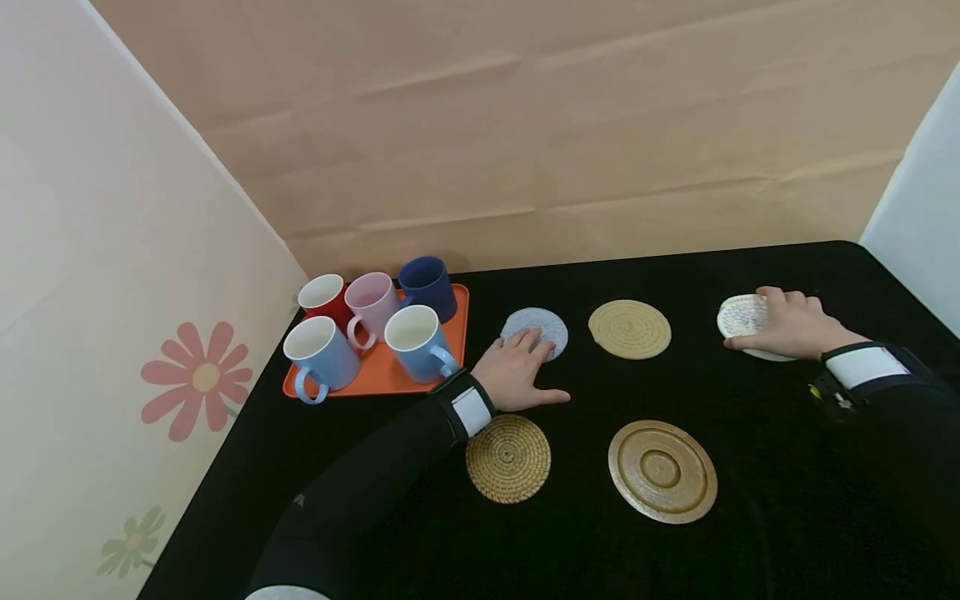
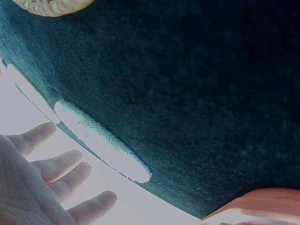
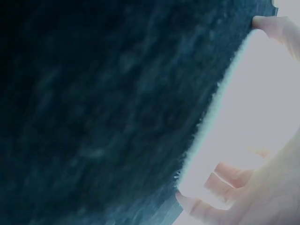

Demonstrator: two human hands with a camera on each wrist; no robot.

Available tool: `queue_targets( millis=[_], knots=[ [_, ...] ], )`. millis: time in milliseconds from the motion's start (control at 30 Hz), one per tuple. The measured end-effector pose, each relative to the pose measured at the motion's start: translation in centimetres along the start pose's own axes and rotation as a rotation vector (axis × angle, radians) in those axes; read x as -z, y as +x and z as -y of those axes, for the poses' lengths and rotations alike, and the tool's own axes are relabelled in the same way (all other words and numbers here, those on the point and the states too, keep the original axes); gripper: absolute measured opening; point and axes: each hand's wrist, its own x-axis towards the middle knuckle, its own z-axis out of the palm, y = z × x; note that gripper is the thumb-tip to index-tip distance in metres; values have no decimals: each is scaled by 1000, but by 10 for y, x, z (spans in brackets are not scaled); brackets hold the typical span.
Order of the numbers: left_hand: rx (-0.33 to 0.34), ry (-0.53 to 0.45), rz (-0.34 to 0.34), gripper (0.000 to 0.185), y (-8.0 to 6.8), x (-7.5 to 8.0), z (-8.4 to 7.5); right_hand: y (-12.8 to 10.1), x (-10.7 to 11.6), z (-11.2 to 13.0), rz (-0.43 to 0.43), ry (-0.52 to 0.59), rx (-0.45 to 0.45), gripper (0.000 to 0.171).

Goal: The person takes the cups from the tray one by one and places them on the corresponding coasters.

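Observation:
My left hand (image 1: 521, 373) is spread with its fingertips over the light blue round coaster (image 1: 535, 318). In the left wrist view, the loosely straight fingers (image 2: 65, 180) hold nothing, and a gap shows between them and that coaster (image 2: 103, 140). Far to the right, my right hand (image 1: 797, 327) holds a white speckled round coaster (image 1: 738, 317) across its width, thumb at one edge and fingers at the opposite one. The right wrist view shows this white coaster (image 3: 234, 112) between thumb and fingers, its surface washed out by glare. The palm hides part of it.
An orange tray (image 1: 384, 379) at the left carries several mugs: red, pink (image 1: 372, 300), dark blue (image 1: 427, 287) and light blue. A cream coaster (image 1: 630, 329), a woven coaster (image 1: 508, 460) and a brown ringed wooden coaster (image 1: 662, 472) lie on the black tabletop (image 1: 570, 542).

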Motion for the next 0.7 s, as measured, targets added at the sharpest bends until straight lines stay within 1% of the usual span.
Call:
queue_targets(
  millis=[267,467,700],
  knots=[
    [2,-1,-3,83,1,-1,1,3,0,15,32,22,9,104],
    [-3,-28,-13,82,1,-4,3,5,0,25,64,33,10,105],
    [2,-31,-1,82,0,-5,4,8,-3,27,65,26,9,105]
  ],
)
